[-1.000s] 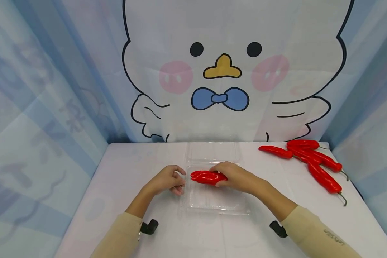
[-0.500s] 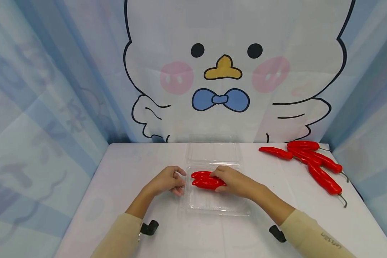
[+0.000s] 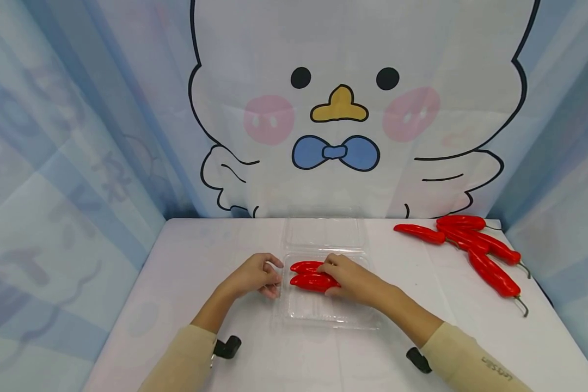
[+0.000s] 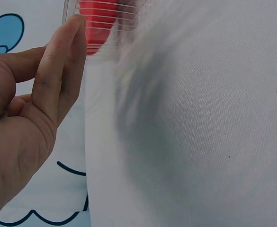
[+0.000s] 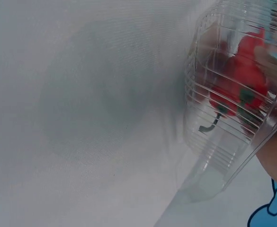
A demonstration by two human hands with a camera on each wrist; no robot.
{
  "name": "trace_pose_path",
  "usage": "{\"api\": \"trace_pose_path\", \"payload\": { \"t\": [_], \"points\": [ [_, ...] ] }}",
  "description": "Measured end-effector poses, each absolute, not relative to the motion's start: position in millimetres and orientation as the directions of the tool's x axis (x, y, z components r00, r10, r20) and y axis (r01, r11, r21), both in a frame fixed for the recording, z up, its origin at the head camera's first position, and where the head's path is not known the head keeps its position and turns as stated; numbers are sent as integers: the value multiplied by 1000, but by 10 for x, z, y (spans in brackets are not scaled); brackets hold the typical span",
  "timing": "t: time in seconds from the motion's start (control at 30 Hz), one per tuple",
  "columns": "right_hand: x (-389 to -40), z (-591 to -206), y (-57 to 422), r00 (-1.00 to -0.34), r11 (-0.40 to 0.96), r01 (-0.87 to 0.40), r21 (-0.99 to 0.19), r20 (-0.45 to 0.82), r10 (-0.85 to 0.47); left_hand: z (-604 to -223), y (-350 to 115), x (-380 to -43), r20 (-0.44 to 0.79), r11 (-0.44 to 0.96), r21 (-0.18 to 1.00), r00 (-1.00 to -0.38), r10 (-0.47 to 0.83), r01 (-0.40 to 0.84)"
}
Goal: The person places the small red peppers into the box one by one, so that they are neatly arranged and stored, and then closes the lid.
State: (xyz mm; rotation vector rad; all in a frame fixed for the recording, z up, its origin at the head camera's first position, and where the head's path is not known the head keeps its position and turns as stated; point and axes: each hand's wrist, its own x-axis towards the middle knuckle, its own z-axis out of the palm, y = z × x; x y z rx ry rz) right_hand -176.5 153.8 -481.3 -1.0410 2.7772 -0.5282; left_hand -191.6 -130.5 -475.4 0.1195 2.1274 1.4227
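Peppers (image 3: pixel 310 282), two of them, lie side by side in the clear box (image 3: pixel 330 311), lower centre of the frame. My right hand (image 3: pixel 350 279) is clamped on the lower one, the step probably being to settle it; my left hand (image 3: pixel 256 274) sits loose-fingered at the box's left side. Next, I'd judge, calls for a gentle release.

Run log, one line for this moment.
right hand: grips red pepper in clear container | left hand: at container edge | other peppers: on table
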Motion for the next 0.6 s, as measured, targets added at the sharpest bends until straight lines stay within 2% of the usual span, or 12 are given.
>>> {"api": "trace_pose_path", "payload": {
  "t": [0.27, 0.6],
  "points": [
    [-1742, -4835, 1508, -734, 679, -650, -341, 52, -677, -4767, -1295, -1920, -413, 429, 871, -831, 373, -240],
    [-1737, -4873, 1456, -747, 701, -646, -303, 62, -662, -4767, -1291, -1915, -410, 434, 870, -833, 372, -234]
  ]
}}
